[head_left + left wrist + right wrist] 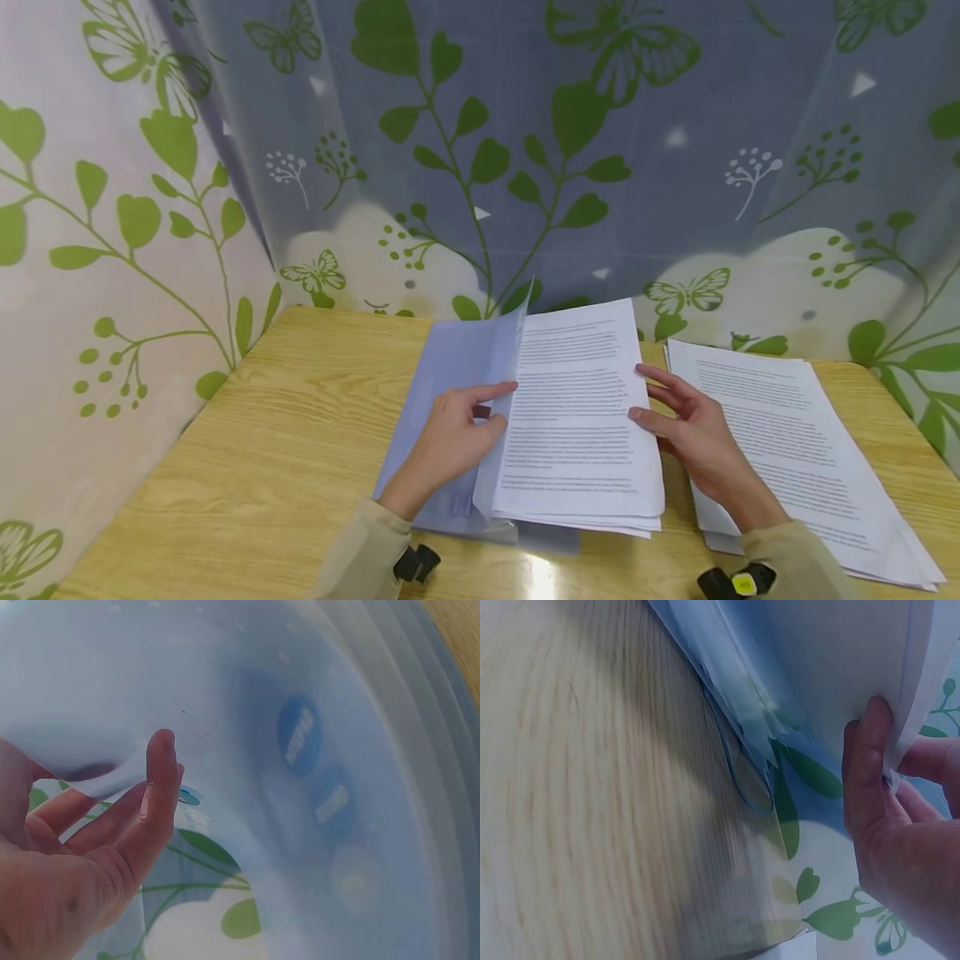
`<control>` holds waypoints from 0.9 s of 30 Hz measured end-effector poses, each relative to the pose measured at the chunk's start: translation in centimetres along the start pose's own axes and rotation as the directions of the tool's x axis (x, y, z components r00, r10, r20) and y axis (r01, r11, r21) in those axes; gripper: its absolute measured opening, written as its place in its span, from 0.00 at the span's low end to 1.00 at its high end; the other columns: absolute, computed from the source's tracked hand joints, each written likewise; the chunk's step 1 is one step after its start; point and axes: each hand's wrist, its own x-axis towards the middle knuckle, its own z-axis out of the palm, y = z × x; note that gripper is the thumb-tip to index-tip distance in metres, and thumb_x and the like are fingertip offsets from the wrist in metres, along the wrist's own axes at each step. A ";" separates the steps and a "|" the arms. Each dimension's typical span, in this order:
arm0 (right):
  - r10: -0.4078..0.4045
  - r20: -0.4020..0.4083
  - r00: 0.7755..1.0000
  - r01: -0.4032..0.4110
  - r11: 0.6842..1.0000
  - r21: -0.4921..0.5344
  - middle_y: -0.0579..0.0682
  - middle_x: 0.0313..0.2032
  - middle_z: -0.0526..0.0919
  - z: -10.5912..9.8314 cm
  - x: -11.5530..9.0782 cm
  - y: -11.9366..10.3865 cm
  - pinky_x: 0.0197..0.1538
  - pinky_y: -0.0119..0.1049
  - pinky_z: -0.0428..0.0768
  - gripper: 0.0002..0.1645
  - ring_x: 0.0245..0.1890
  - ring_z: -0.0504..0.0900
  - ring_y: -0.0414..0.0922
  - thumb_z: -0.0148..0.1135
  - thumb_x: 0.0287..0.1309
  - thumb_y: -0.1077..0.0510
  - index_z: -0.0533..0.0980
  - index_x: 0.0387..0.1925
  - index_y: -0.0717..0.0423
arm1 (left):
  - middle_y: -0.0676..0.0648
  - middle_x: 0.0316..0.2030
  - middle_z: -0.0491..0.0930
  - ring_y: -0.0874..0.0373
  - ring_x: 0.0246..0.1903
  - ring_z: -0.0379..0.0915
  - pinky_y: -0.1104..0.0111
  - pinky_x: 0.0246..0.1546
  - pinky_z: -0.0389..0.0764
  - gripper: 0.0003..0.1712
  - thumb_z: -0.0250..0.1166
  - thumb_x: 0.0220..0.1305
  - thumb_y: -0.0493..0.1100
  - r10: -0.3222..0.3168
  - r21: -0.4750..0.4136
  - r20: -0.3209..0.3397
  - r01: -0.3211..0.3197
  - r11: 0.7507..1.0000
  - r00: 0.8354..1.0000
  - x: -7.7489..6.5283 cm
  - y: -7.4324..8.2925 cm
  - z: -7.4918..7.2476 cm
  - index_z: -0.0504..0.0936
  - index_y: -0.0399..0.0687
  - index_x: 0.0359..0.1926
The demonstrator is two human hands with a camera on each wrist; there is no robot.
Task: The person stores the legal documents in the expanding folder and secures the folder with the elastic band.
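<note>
9 o'clock: pressing translucent folder flap (504,354) with spread left hand (453,433) | dial centre: printed sheets (573,417) | 3 o'clock: pinching sheets' edge with right hand (693,429); beyond, second printed stack (772,442) | judged midway: opening done, sheet release and closing left

a wooden table (300,433) shows pale yellow grain, and a bright patch of glare (540,577) sits near its front edge. behind it i see a blue-grey cloth (675,187) hanging, printed with green leaves (491,160) on thin stems, outlined butterflies (687,292), small white triangles (862,83) and rounded pale clouds (795,258) low down. over on the left a paler, pinkish-white cloth (52,308) carries the same leafy pattern, meeting the darker one in a shadowed corner just beyond the table.
</note>
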 end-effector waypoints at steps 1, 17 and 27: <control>-0.001 0.001 1.000 0.001 1.000 0.008 0.31 0.53 0.79 0.1 0.0 0.0 0.43 0.34 0.86 0.44 0.43 0.86 0.35 0.70 0.62 0.61 0.62 0.76 0.49 | 0.43 0.53 0.87 0.54 0.42 0.87 0.70 0.23 0.76 0.28 0.57 0.57 0.35 0.000 -0.001 0.001 0.000 1.000 1.000 0.0 0.0 0.0 0.86 0.49 0.59; 0.029 0.014 0.999 -0.029 0.999 0.024 0.34 0.54 0.80 1.3 0.6 -0.4 0.43 0.36 0.86 0.47 0.43 0.87 0.37 0.70 0.62 0.60 0.59 0.78 0.46 | 0.42 0.53 0.87 0.52 0.42 0.87 0.70 0.25 0.77 0.29 0.57 0.57 0.34 0.009 -0.007 -0.003 -0.009 1.000 1.000 0.0 0.0 -0.1 0.86 0.50 0.59; 0.025 0.032 0.999 -0.025 1.000 0.017 0.37 0.56 0.80 1.6 1.0 -0.6 0.43 0.36 0.86 0.47 0.44 0.87 0.37 0.69 0.63 0.60 0.58 0.79 0.46 | 0.43 0.54 0.87 0.52 0.43 0.87 0.70 0.26 0.78 0.29 0.57 0.57 0.34 0.016 0.005 -0.005 -0.016 1.000 1.000 0.0 0.1 -0.1 0.86 0.49 0.59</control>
